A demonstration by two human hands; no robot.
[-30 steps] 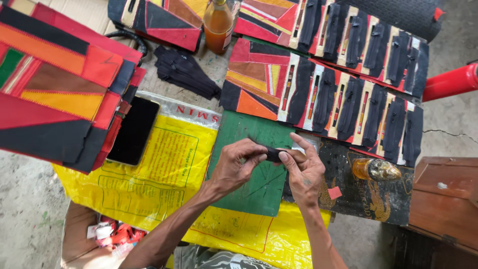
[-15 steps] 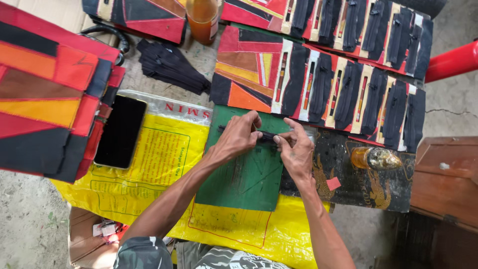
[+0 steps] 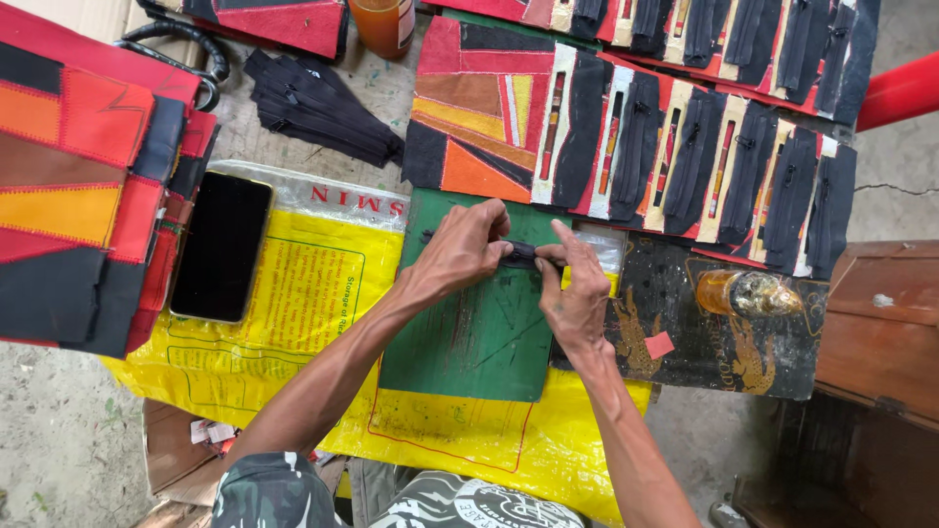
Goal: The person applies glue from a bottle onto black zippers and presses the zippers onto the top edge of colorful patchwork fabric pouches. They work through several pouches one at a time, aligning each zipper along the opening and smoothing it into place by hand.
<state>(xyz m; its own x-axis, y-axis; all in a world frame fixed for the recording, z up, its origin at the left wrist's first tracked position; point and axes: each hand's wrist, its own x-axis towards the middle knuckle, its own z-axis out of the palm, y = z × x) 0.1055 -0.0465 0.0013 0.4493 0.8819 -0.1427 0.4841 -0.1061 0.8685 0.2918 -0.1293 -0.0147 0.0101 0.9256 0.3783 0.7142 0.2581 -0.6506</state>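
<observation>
Ideally both hands keep the black zipper piece [image 3: 521,254] taut over the green mat [image 3: 469,332]: left hand [image 3: 460,249] and right hand [image 3: 577,293] each pinching an end.

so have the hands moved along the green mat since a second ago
Yes. Both hands, left and right, with the small black piece, have shifted from the green mat's middle to its far edge.

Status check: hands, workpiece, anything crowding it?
Left hand and right hand both pinch small black strip over green mat. Phone left, clear of it.
</observation>
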